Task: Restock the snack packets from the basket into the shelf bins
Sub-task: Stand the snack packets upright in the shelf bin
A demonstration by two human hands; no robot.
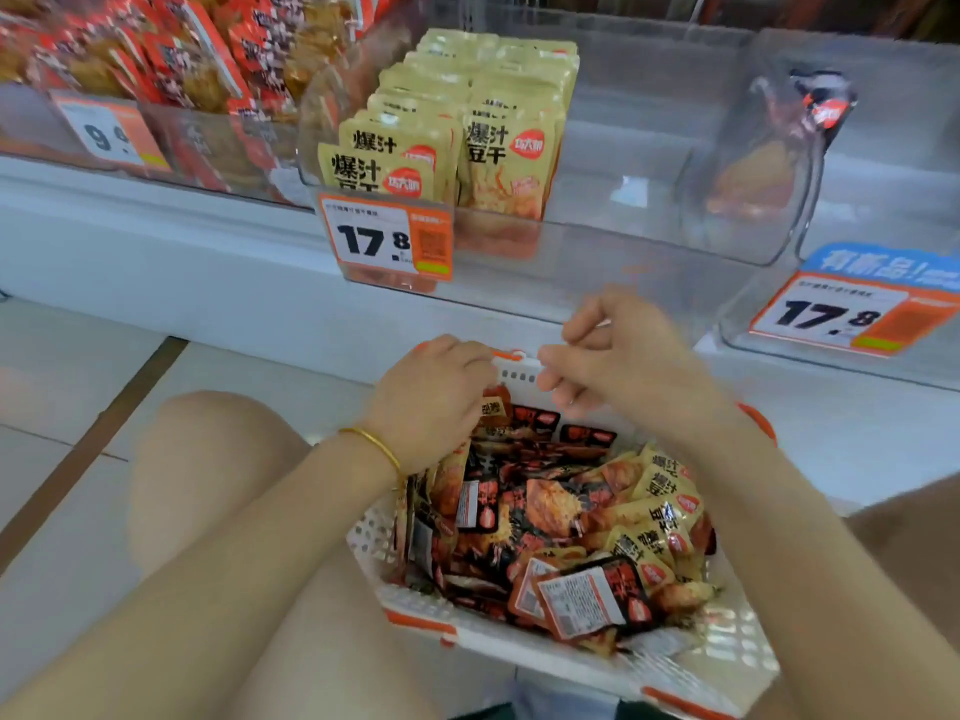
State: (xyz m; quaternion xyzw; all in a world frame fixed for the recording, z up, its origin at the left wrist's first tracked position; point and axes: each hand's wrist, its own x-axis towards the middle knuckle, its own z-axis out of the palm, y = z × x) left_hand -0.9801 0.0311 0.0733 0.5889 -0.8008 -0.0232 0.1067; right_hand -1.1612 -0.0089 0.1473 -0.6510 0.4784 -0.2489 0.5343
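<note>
A white basket (410, 602) with orange trim sits on the floor in front of me, full of black-and-red snack packets (545, 511) and yellow snack packets (667, 493). My left hand (431, 394), wearing a gold bangle, reaches into the basket's far left corner. Its curled fingers close on an orange-black packet (492, 407) there. My right hand (618, 356) hovers above the basket's far rim, fingers loosely curled, holding nothing. On the shelf above, a clear bin (498, 236) holds two rows of upright yellow packets (483, 127).
Right of the yellow rows the clear bin has bare space. Another clear bin (753, 241) at right holds a single dark packet (823, 103). Price tags reading 17.8 (384, 239) (841, 314) hang on the bin fronts. Red packets (171, 49) fill the left bin. My knee (208, 459) is left of the basket.
</note>
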